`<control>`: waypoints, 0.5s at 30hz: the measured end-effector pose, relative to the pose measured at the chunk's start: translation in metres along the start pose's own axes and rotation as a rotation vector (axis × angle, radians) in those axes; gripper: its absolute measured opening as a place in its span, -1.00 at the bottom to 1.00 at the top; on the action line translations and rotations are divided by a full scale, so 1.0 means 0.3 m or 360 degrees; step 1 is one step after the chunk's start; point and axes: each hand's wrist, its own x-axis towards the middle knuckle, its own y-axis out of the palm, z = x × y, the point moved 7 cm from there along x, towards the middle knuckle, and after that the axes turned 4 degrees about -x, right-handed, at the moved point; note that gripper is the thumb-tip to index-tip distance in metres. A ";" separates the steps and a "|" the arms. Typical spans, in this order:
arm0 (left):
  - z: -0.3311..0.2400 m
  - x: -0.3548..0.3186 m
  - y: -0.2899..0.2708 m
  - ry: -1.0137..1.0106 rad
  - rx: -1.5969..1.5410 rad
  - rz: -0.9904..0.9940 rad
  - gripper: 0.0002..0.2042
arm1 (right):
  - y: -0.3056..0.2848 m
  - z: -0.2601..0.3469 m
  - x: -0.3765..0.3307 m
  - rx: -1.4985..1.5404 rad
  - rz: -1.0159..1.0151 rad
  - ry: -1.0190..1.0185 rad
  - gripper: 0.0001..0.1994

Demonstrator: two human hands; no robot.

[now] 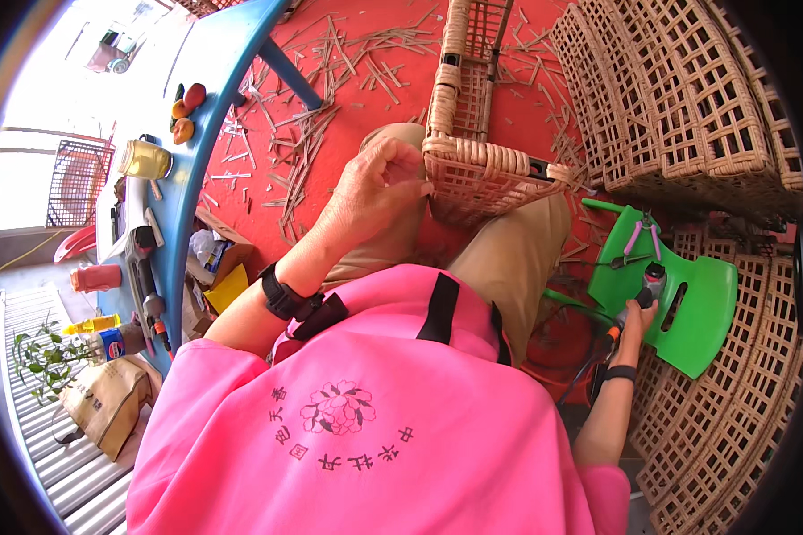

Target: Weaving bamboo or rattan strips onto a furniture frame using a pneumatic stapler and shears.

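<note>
A tan woven wicker frame with an open lattice rests across my lap, one arm of it stretching away over the floor. At its left corner, my left hand is closed with curled fingers, thumb and fingertips on the edge. To the right, my right hand is wrapped round a grey power tool with a black end, over the green plastic chair. A dark cord trails from the tool's lower end. Just above the tool lie pliers with pink handles.
Tall woven wicker pieces stand at the far right, with more lattice panels below. On the left, a blue table bears a jar, fruit and another grey tool. Cut strips litter the red floor.
</note>
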 end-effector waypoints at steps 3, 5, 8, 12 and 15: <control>0.004 -0.003 -0.009 -0.0067 -0.0038 -0.0034 -0.73 | 0.070 -0.029 0.007 0.0188 0.0046 0.0072 -0.07; 0.006 -0.003 -0.014 -0.0090 -0.0021 -0.0006 -0.73 | 0.084 -0.004 0.006 -0.0279 -0.0162 -0.0119 -0.05; 0.016 -0.007 -0.017 -0.0117 -0.0147 -0.0008 -0.77 | 0.120 -0.051 0.021 -0.0221 -0.0152 0.0044 -0.03; 0.016 -0.007 -0.026 -0.0051 -0.0121 -0.0083 -0.82 | 0.121 -0.114 0.086 -0.0143 -0.0159 0.0012 0.02; -0.011 -0.003 -0.037 0.0088 0.0086 -0.0121 -0.79 | 0.138 -0.115 0.145 -0.0157 -0.0172 -0.0103 0.04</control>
